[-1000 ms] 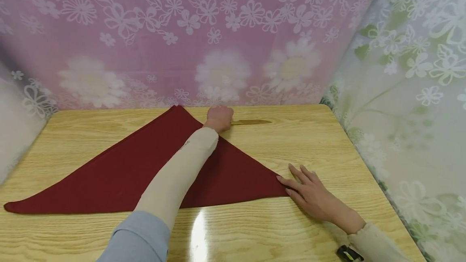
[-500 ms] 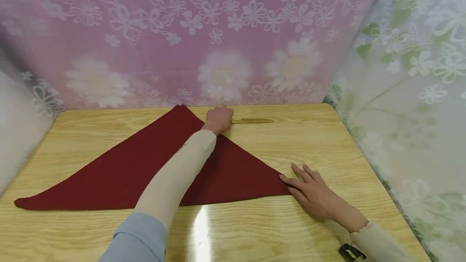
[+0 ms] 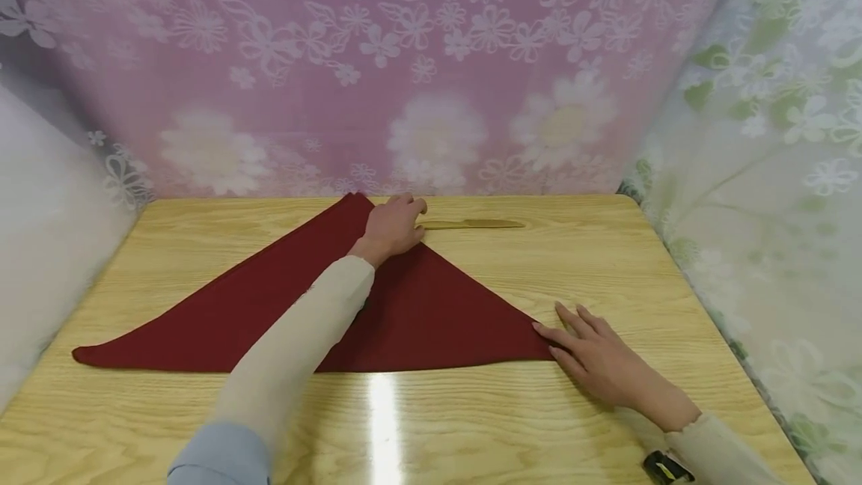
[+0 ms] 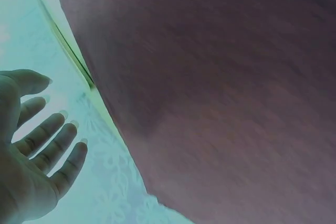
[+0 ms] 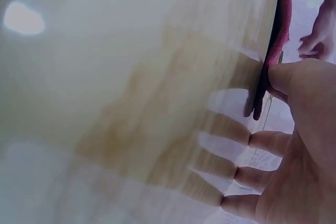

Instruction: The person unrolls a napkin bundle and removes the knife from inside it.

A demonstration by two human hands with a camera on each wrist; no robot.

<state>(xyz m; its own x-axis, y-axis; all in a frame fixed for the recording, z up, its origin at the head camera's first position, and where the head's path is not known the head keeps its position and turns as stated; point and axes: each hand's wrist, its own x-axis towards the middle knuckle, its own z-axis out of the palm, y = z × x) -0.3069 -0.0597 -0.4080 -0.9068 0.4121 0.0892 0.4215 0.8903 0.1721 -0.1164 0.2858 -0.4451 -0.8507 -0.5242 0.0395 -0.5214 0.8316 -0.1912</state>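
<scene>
A dark red cloth [image 3: 431, 305], folded into a triangle, lies on the wooden table [image 3: 471, 425] with its peak at the back edge. My left hand [image 3: 393, 227] is over its upper right slope; in the left wrist view the same hand [image 4: 37, 150] has loosely spread fingers and holds nothing. Just right of that hand lies a thin gold table knife [image 3: 485, 224], its handle end close to my fingers. My right hand [image 3: 599, 358] rests at the cloth's right corner, thumb and index fingertips on it. In the right wrist view, its other fingertips [image 5: 262, 177] touch the tabletop.
A pink flowered curtain [image 3: 303, 118] hangs right behind the table's back edge, and a pale green flowered one [image 3: 761, 208] on the right side. A small black device [image 3: 667, 468] sits under the right forearm.
My left hand has let go of the knife's handle, opened its fingers and drawn back left over the cloth. The right hand stays at the corner. The head view has turned slightly left.
</scene>
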